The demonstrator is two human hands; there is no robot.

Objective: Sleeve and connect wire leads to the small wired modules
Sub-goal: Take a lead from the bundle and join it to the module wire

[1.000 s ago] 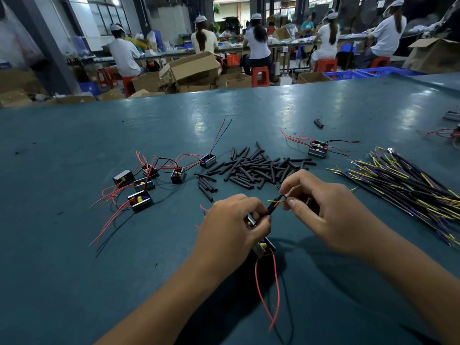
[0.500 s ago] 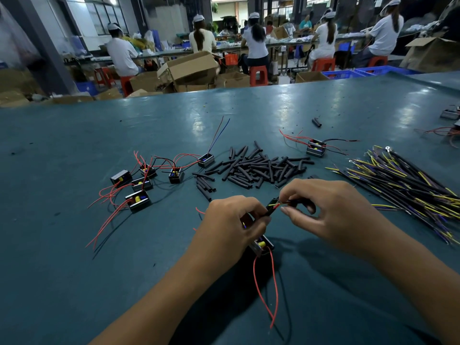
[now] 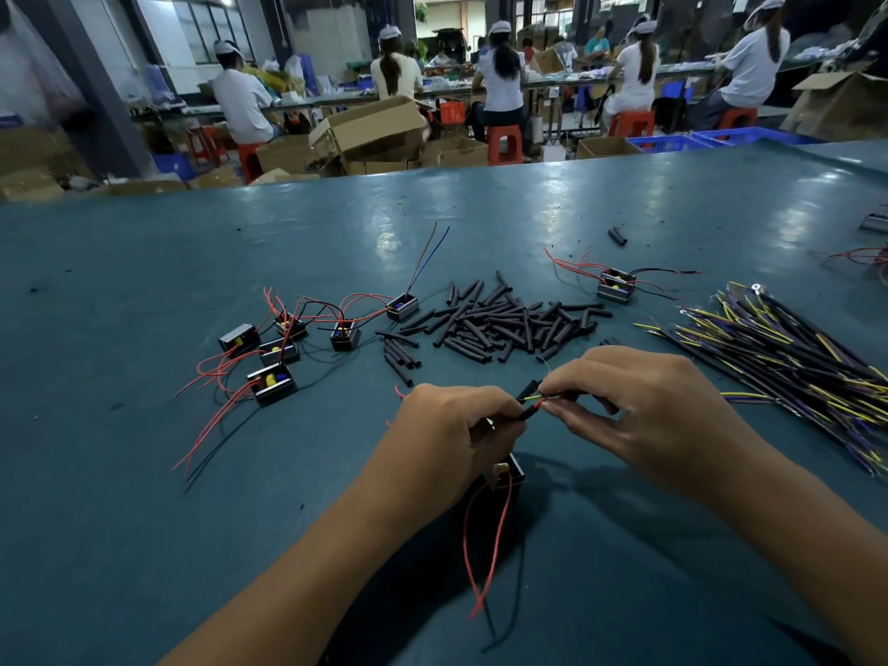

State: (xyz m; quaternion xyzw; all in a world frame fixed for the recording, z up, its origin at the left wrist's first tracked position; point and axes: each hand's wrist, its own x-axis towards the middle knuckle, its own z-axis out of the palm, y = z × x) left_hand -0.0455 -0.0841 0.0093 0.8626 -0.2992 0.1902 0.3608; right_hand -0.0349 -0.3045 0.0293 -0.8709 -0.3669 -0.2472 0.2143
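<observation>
My left hand has its fingers curled round a short black heat-shrink sleeve and the lead inside it, w/ the small black boxy module tucked under my palm, its thin red wires trailing down toward me over the teal surface. My right hand pinches a yellow-and-black wire lead between thumb and forefinger, tip right at the sleeve mouth; can't tell if the bare ends are touching yet, too small to see. Main risk as I judge it: the sleeve slides back off before the joint is made, since I'm holding sleeve + wire w/ the same pinch. Strands could also splay and snag on the sleeve edge if I push in at an angle. The module hangs partly off my grip, so a tug on the lead may twist it and strain its red wires. Also easy to knock stuff: the pile of loose black sleeve pieces sits just beyond my knuckles, the bundle of yellow, purple and black leads is near my right wrist, and the group of finished-looking modules w/ red wires lies well apart to the left.
</observation>
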